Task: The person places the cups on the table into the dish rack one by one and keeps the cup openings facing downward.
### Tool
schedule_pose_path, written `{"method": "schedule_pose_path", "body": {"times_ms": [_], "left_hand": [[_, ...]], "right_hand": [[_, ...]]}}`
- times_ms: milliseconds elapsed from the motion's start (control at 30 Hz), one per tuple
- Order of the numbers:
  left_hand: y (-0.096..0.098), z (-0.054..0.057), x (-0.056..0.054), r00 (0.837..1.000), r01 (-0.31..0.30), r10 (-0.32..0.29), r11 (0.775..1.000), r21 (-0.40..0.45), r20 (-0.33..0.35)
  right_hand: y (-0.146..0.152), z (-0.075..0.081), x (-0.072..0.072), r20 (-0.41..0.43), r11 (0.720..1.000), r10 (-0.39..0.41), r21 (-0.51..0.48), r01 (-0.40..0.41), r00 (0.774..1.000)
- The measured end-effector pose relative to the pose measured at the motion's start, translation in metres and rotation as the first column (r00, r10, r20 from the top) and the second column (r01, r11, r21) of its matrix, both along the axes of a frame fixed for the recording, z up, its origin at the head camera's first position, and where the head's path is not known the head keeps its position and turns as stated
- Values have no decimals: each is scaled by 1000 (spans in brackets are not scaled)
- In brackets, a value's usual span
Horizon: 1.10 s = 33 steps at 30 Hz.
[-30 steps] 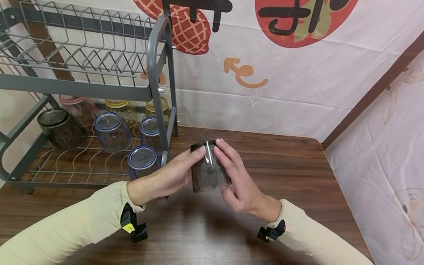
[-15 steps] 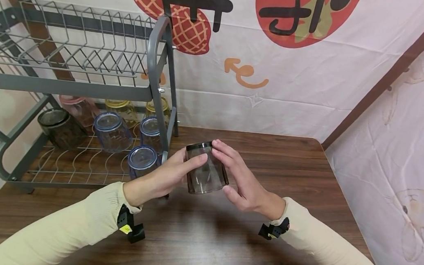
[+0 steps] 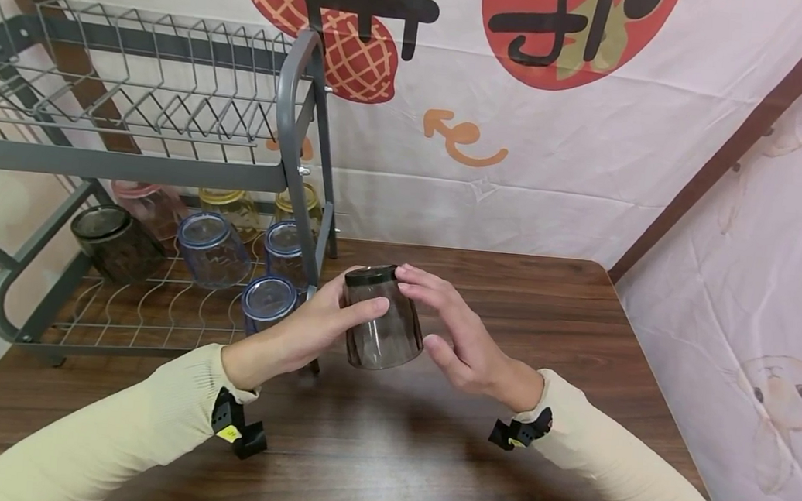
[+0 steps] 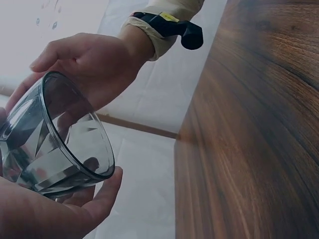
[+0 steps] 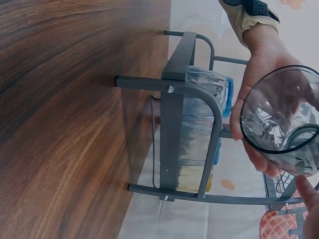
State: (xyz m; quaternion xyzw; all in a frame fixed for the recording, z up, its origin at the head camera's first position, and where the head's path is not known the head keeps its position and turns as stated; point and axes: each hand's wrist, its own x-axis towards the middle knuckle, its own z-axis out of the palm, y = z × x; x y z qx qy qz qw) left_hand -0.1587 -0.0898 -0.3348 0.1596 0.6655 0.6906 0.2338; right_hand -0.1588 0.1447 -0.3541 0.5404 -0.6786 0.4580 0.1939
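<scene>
A smoky dark drinking glass is held upside down and tilted above the table, thick base up. My left hand grips its left side, thumb across the front. On the other side, the fairly straight fingertips of my right hand touch the base edge, with the thumb beside the lower wall. The open rim of the glass faces the wood in the left wrist view. From the right wrist view, my left hand wraps behind the glass.
A grey two-tier dish rack stands at the left. On its lower tier are upturned glasses: a dark one, a pink one, several blue ones and yellow ones. The wooden table meets a printed cloth behind.
The glass has shifted slightly left and turned more upright, its dark base showing more. My left hand moved left with it; the right fingers now touch only near the base edge.
</scene>
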Motion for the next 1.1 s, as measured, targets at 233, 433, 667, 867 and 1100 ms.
{"method": "schedule_pose_path", "body": {"times_ms": [233,433,667,867,1100], "left_hand": [[-5,2,0,999,-13,12,999,-34,-41],[-9,4,1,996,-19,16,999,-34,-85],[-17,8,4,990,-5,0,999,-35,-144],[-31,14,7,979,25,-37,998,-59,-200],[-52,23,13,968,-5,-20,995,-100,-250]], "right_hand": [[-2,4,1,25,1000,-8,-11,9,1000],[-3,5,2,98,994,-75,-69,82,992],[-4,6,0,317,986,-75,-115,117,946],[-3,2,-6,454,980,-136,-71,188,881],[-3,-1,-13,575,966,-212,1,258,790]]}}
